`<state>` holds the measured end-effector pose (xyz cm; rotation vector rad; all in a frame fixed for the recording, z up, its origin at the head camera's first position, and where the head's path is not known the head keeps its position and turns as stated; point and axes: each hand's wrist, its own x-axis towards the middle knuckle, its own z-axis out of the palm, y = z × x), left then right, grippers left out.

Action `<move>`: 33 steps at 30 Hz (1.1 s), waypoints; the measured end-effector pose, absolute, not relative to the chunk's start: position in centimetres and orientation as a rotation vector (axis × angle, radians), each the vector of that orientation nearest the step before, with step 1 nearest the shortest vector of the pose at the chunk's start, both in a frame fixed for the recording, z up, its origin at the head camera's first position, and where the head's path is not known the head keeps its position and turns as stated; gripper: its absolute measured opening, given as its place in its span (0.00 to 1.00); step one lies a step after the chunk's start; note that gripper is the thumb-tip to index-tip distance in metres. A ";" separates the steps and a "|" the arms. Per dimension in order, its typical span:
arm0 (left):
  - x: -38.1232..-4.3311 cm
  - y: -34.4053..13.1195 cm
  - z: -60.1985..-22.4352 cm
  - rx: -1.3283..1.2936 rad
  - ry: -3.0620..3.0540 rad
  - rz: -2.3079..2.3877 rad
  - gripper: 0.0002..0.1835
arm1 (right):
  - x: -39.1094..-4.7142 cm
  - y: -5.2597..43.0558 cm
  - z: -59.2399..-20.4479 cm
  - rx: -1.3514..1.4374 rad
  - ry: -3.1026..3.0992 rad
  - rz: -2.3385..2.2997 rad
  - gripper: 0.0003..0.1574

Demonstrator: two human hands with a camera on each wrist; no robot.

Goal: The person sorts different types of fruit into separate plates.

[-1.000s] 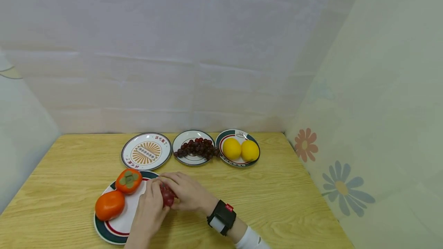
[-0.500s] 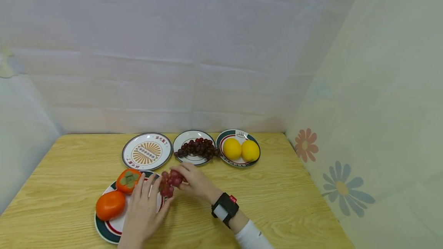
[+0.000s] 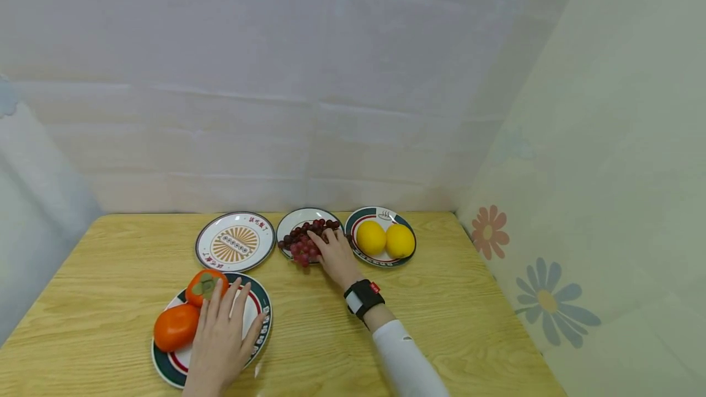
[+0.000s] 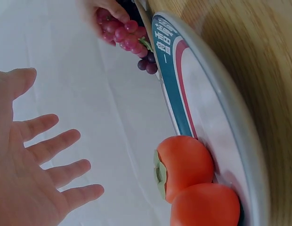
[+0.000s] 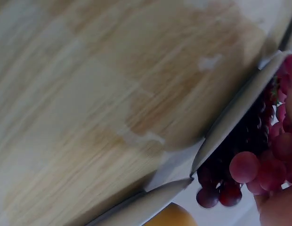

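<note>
My right hand (image 3: 337,257) grips a bunch of pinkish-red grapes (image 3: 304,251) over the small white plate (image 3: 285,225) at the back middle. Darker grapes (image 3: 318,225) lie on that plate, just behind and beneath the held bunch. In the right wrist view the red grapes (image 5: 272,173) hang in the fingers close above the dark ones (image 5: 208,197). My left hand (image 3: 219,336) is spread with straight fingers over the green-rimmed plate (image 3: 160,363), holding nothing. Two orange persimmons (image 3: 176,327) sit on the left of that plate, beside the left hand.
At the back left stands a white plate (image 3: 234,241) with an orange sunburst pattern. A green-rimmed plate (image 3: 353,219) with two yellow lemon-like fruits (image 3: 371,238) is right of the grape plate. All stand on a wooden table (image 3: 452,323) against a cloth-covered wall.
From between both hands at the front plate, the red grapes have moved back and right in my right hand to the dark-grape plate. My left hand has let go and spread its fingers.
</note>
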<state>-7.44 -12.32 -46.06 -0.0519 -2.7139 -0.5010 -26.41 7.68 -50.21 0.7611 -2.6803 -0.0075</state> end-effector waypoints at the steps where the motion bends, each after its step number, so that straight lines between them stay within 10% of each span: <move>1: -7.4 -12.3 -46.0 -0.053 -2.711 -0.505 0.33 | -26.4 7.6 -50.4 0.742 -2.681 -0.046 0.38; 21: -7.4 -13.1 -46.6 -0.053 -2.645 -0.496 0.30 | -26.0 8.1 -51.3 0.720 -2.790 -0.032 0.56; 33: -6.7 -15.4 -46.9 0.041 -2.599 -0.484 0.26 | -23.4 9.1 -49.4 0.810 -2.766 0.081 0.45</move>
